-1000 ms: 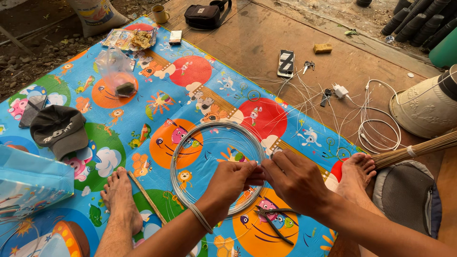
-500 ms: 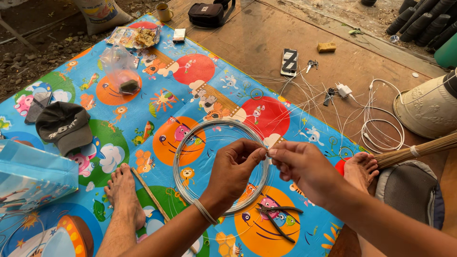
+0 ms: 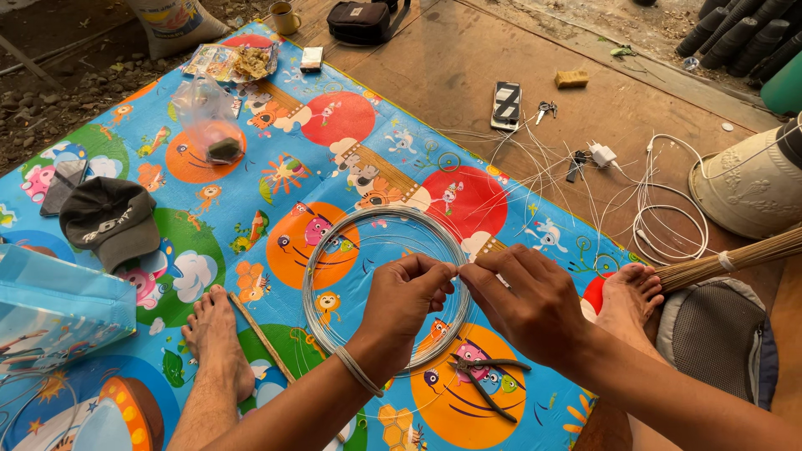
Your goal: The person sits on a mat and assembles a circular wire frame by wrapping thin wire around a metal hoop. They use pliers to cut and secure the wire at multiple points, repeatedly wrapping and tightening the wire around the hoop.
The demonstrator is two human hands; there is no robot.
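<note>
Pinched between thumb and fingertips, the near rim of a coil of thin grey wire (image 3: 386, 288) is being held by the left hand (image 3: 407, 301), its grip closed narrowly on the strands, while the right hand (image 3: 528, 302) is meeting it from the other side with its own fingertips closed tight on the same short stretch, the two sets of fingertips touching or nearly so. The coil is being kept roughly upright over a bright cartoon-printed mat (image 3: 251, 192), between the person's two bare feet. For such fine work the strand is best kept taut and short between the two pinches, the rest of the loops being steadied by the left palm so that they are not springing apart; pliers (image 3: 484, 377) are lying on the mat just beside the right wrist, within easy reach. A loop of the same wire is being worn around the left wrist. Farther out, loose wire strands (image 3: 535, 167) and a white cable (image 3: 668, 225) are lying on the wooden floor. A clear plastic bag (image 3: 205, 117) holding something dark is sitting on an orange circle of the mat; a flat printed packet (image 3: 230, 60) with dried bits on it is lying at the mat's far edge, beside a small pale box (image 3: 312, 58). A pale sack (image 3: 175, 21) with coloured print is standing beyond, and a light blue bag (image 3: 54, 309) is resting at the left.
</note>
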